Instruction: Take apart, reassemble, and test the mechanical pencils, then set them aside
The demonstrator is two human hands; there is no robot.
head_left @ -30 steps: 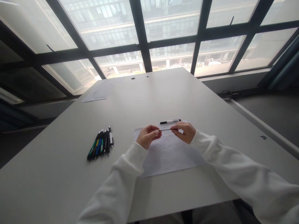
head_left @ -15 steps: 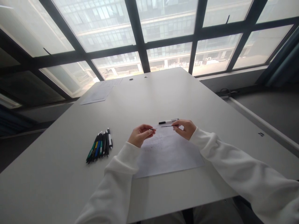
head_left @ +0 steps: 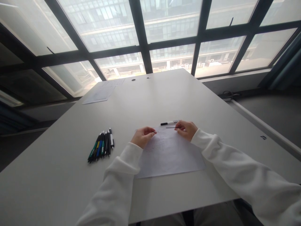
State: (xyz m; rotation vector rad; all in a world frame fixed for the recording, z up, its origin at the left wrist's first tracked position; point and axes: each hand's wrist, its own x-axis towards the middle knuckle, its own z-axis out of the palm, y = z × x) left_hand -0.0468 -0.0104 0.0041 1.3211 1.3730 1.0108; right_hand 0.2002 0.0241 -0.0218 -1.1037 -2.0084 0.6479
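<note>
My right hand (head_left: 187,130) pinches a thin dark pen refill (head_left: 170,127), which points left over the top of a sheet of paper (head_left: 174,157). Facing it, my left hand (head_left: 142,137) has thumb and fingers closed on a tiny thing, mostly hidden, with a small tip showing. A gap separates that tip from the refill. Just beyond the hands lies a white and black pen (head_left: 167,123), its right end close to my right fingers. Faint writing marks the paper.
Several pens (head_left: 101,147) in black, green, blue and white lie bunched left of the paper. More sheets (head_left: 101,94) rest at the table's far left. The white table (head_left: 150,103) reaches toward the windows, and its near edge is close to my lap.
My right hand has drawn the refill slightly right, so the gap to my left hand is wider. My left hand has turned a little, fingers closing further over the small thing.
</note>
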